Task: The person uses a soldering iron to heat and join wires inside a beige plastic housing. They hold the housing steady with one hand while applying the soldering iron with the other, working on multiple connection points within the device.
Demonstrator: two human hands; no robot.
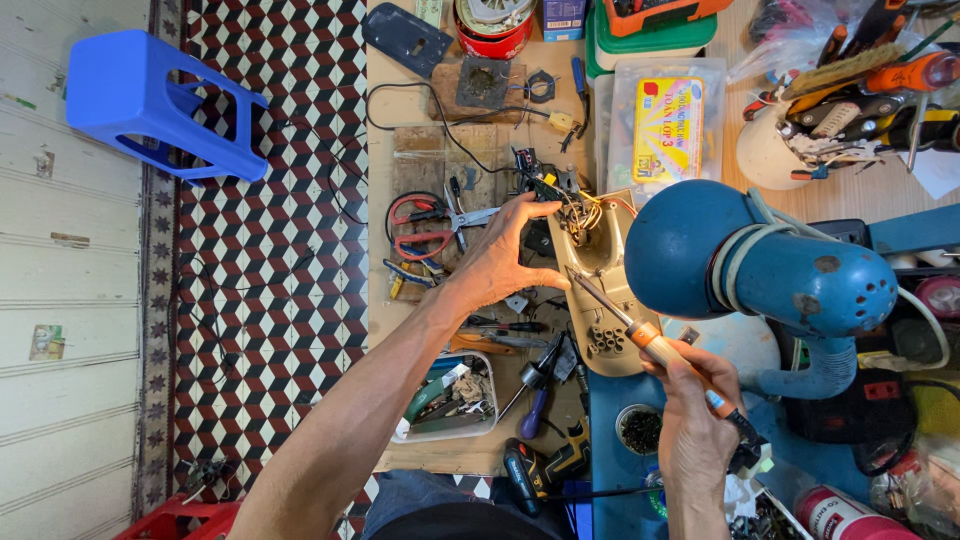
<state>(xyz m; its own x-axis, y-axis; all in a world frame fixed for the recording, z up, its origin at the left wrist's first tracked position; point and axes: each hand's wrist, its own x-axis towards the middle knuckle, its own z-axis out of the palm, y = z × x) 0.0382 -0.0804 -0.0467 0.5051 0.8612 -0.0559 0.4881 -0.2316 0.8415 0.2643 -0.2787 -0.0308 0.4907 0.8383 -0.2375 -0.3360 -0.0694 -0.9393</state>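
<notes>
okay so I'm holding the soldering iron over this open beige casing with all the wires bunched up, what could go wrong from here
1. The soldering iron in your right hand points its tip at the beige casing; a slip could melt the plastic.
2. Your left hand pinches close to the wire bundle, so the fingers sit near the tip and might get burned.
3. The crowded wires could be scorched.

Beige plastic housing (612,300), long and open-faced, lying flat on the workbench with its narrow end toward the far side; a tangle of coloured wires (580,215) and what appears to be a small circuit board sit at that end. Soldering iron (640,335) with orange handle, tilted, its metal tip resting on the housing's left edge.
</notes>
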